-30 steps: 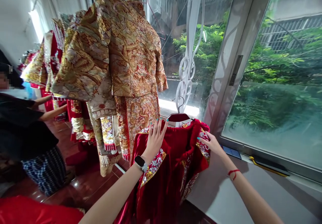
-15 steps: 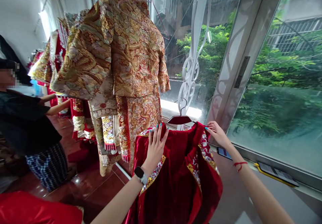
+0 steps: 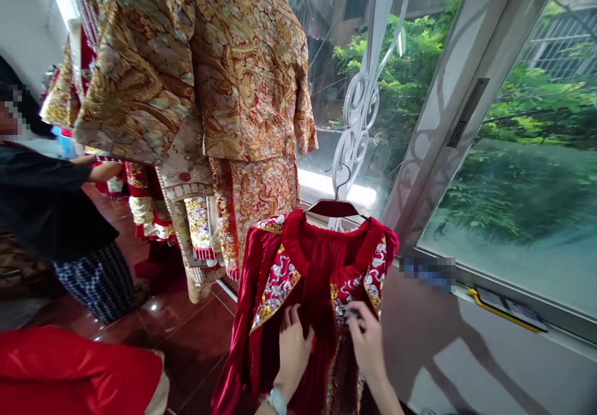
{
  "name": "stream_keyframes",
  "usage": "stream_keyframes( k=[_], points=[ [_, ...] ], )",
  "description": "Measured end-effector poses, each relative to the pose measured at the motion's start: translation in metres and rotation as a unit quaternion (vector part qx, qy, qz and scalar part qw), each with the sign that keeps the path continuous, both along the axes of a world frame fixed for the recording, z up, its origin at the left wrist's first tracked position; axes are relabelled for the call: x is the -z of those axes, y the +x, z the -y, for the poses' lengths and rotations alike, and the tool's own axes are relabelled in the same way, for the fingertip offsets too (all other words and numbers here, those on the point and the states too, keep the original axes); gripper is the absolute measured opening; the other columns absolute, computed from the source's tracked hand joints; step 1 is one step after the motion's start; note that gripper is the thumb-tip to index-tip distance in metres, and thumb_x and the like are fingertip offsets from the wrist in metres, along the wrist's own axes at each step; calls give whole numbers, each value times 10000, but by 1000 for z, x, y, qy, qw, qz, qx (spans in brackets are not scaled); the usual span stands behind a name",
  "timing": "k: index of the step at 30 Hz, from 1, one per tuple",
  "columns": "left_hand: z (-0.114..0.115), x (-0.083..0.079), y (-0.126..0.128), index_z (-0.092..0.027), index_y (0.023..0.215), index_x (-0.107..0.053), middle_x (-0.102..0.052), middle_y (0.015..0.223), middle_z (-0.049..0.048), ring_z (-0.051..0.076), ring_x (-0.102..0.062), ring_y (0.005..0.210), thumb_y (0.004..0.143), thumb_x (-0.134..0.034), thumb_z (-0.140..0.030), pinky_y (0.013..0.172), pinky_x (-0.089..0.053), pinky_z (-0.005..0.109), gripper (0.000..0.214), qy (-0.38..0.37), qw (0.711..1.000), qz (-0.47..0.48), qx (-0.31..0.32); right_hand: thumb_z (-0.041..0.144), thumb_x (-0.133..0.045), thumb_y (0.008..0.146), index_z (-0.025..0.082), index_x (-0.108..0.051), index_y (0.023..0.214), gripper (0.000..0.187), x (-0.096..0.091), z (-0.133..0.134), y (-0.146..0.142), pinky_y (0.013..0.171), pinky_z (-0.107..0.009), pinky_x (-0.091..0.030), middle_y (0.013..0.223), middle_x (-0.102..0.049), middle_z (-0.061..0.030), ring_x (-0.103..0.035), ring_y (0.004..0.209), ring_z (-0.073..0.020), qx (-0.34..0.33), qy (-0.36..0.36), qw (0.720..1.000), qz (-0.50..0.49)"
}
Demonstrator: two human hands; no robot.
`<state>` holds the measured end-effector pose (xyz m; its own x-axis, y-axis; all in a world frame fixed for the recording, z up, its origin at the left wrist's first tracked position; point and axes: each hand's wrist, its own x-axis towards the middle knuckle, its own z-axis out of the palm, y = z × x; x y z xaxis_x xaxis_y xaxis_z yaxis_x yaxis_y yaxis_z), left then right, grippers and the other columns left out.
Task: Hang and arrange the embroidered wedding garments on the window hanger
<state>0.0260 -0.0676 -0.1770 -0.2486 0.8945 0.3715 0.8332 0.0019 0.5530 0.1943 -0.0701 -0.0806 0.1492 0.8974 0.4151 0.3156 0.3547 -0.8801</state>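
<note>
The deep-red, long-sleeved velvet jacket (image 3: 317, 284) has a soft sheen, its silver-and-gold embroidered panels (image 3: 277, 285) glittering and rough; to my eye, the gold patterned brocade jacket (image 3: 249, 85) looks textured, the dark-red tiled floor (image 3: 203, 334) smooth and glossy.

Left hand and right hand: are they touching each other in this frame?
Apart: the head view plainly shows the red velvet garment between the left hand and the right hand.

Daylight glows through the window (image 3: 527, 185), dark shadows streak the pale wall (image 3: 536, 368) below, white glints dot the dim, glossy floor (image 3: 200, 328), and pixelated blocks smudge the sill (image 3: 571, 340)!
</note>
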Motion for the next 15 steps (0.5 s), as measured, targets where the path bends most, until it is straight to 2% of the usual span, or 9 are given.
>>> stream_keyframes(
  k=[2,4,6,8,10,12,13,15],
  points=[
    [-6,4,1,-80,1240,-551,-619,1245,207,305,-603,1163,815,-518,-225,970,-483,417,451,-64,986,151,-6,278,-509,808,177,-645,924,206,28,9,-24,553,-248,-472,781,-647,-41,-579,612,-157,-82,-98,991,-31],
    [-8,4,0,-102,1132,-618,-668,1172,199,296,-630,1116,815,-497,-264,989,-464,407,376,-92,964,249,6,258,-516,775,180,-656,1004,279,51,11,-40,615,-263,-504,828,-667,-45,-611,661,-166,-130,-155,978,-45],
    [0,6,-3,-138,1015,-651,-701,1080,170,271,-656,1039,852,-439,-340,944,-487,380,335,-90,954,287,2,236,-530,735,194,-665,1060,354,72,11,-48,736,-295,-521,877,-686,-47,-641,748,-179,-145,-179,972,-42],
    [19,14,-11,-162,895,-643,-701,901,117,239,-665,874,873,-409,-491,816,-522,340,405,-74,935,346,15,233,-541,701,202,-656,1112,428,90,10,-51,793,-316,-517,895,-689,-48,-650,780,-185,-126,-190,972,-52],
    [43,25,-21,-178,774,-600,-571,630,16,173,-564,605,823,-416,-688,612,-483,283,544,-69,894,440,41,250,-530,695,195,-627,1166,483,106,9,-53,738,-312,-523,884,-678,-46,-642,720,-175,-114,-204,969,-80],
    [66,36,-31,-185,727,-560,-361,511,-70,111,-375,474,747,-444,-800,498,-362,237,627,-89,855,505,71,265,-507,705,186,-615,1173,486,116,6,-55,658,-300,-516,850,-657,-36,-611,628,-155,-116,-216,965,-93],
    [74,41,-35,-186,727,-551,-296,504,-88,98,-314,462,732,-442,-820,480,-314,226,644,-108,848,512,83,265,-499,711,185,-616,1167,478,118,4,-58,639,-295,-510,842,-647,-31,-598,604,-147,-117,-214,966,-88],
    [85,48,-40,-187,730,-548,-279,511,-87,99,-297,474,752,-415,-817,482,-295,227,644,-141,855,487,105,257,-479,729,190,-612,1185,479,118,-2,-66,617,-287,-503,833,-632,-21,-577,574,-135,-120,-196,971,-61]
  ],
)
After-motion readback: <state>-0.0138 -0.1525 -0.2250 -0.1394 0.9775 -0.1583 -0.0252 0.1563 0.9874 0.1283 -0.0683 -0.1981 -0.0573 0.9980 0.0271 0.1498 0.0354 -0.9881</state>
